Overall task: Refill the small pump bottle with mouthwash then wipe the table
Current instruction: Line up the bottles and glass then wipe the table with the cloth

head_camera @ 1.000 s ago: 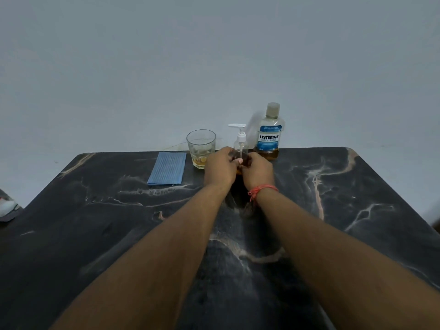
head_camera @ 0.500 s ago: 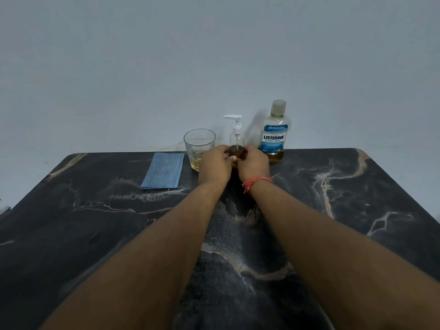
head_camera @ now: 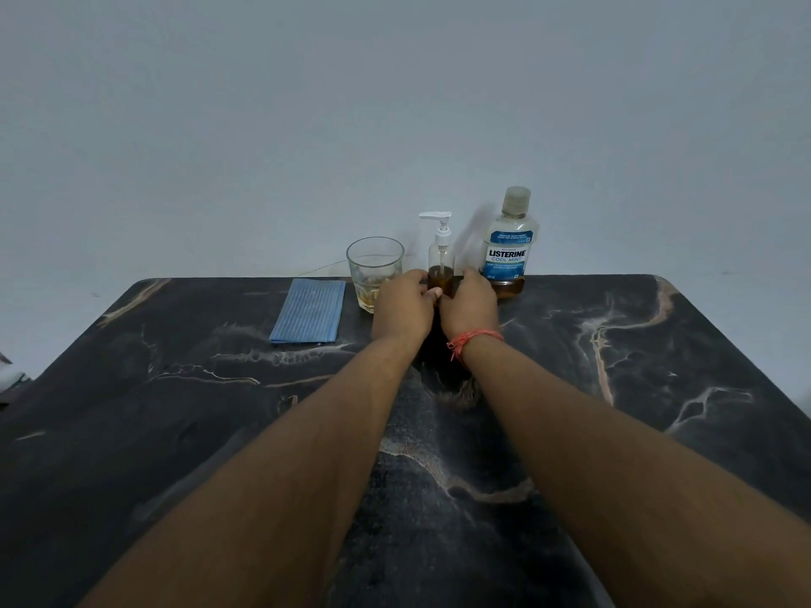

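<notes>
Small clear plastic pump bottle w/ white pump head (head_camera: 440, 261) stands upright at far edge of dark marble-pattern table (head_camera: 658, 388), between clear drinking glass (head_camera: 374, 269) and clear Listerine mouthwash bottle w/ blue label (head_camera: 507, 247). Amber liquid fills approx. its lower part only.

Left hand (head_camera: 403, 307) and right hand (head_camera: 469, 305) wrap bottle base from both sides, fingers curled round it; prob. to steady it upright while seating it.

Pump head is on, so refill looks done or nearly so.

Folded blue ribbed cloth (head_camera: 308, 310) lies flat left of glass, within reach for wipe step, untouched.
</notes>
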A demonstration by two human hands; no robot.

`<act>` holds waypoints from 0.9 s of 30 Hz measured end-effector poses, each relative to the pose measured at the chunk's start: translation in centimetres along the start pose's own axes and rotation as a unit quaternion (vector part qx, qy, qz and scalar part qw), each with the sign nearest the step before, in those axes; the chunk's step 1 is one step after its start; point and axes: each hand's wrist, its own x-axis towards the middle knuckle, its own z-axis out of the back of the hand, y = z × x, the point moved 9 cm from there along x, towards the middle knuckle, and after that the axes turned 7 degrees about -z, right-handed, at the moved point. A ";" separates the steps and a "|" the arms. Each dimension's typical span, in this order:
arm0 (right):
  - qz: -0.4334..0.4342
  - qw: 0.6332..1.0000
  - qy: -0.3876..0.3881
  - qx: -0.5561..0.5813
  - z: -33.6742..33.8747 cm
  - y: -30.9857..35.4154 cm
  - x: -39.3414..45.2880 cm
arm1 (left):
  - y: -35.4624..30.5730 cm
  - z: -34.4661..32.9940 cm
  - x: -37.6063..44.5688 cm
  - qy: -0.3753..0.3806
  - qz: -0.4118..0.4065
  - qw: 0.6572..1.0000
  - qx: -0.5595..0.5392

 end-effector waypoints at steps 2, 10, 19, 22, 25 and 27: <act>0.000 1.000 -0.003 0.001 0.4 0.2 -0.9 | 0.0 0.5 -0.5 0.002 0.002 1.000 0.004; 0.076 0.993 0.023 -0.082 1.3 1.6 -7.3 | -1.0 6.0 -5.4 -0.008 -0.095 0.977 0.193; 0.237 0.947 0.138 -0.169 -3.9 6.6 -15.1 | 5.3 12.0 -10.0 0.089 -0.091 0.905 0.406; 0.261 0.930 0.171 -0.195 -6.0 8.2 -15.9 | 8.2 14.1 -10.3 0.115 -0.041 0.895 0.429; 0.267 0.921 0.182 -0.216 -8.2 9.1 -15.6 | 9.9 15.5 -10.2 0.124 -0.010 0.895 0.428; 0.268 0.917 0.187 -0.230 -9.9 9.4 -15.2 | 10.8 16.1 -10.0 0.126 0.005 0.895 0.428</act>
